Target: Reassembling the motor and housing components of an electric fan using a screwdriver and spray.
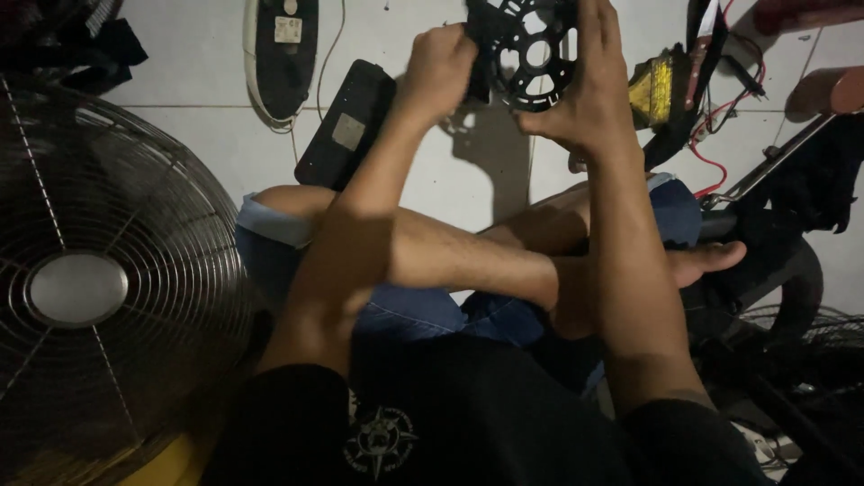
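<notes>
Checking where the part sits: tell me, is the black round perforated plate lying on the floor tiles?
No, the black round perforated plate is held up between the left hand and the right hand.

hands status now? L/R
Left hand: closed on the left edge of the black plate.
Right hand: fingers straight, pinching the plate's right edge with the thumb.
</notes>
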